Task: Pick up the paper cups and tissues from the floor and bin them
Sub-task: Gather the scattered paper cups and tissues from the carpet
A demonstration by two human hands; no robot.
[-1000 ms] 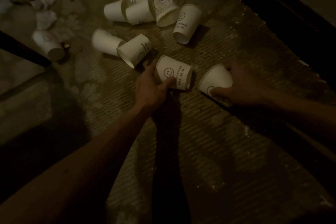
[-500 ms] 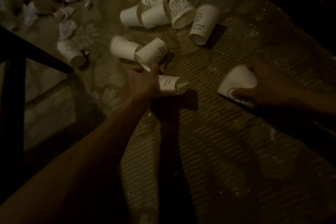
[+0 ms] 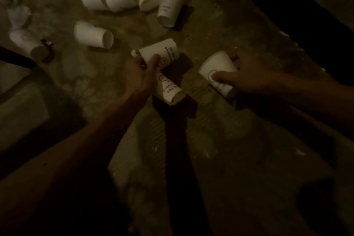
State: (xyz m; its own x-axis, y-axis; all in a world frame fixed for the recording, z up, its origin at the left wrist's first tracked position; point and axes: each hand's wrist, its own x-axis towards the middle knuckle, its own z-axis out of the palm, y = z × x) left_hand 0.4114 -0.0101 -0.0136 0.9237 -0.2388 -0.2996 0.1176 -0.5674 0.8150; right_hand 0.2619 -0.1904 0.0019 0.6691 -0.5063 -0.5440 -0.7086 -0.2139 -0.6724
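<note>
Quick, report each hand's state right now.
Left hand: closed, gripping a smiley cup, thumb pressed on a second cup.
Right hand: closed, holding a paper cup.

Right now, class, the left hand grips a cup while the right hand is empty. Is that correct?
No: the head view shows the right hand gripping the rightmost cup. The left hand does grip a cup.

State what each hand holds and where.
Left hand grips upper cup and lower cup by their sides. Right hand grips right cup round its side.
</note>
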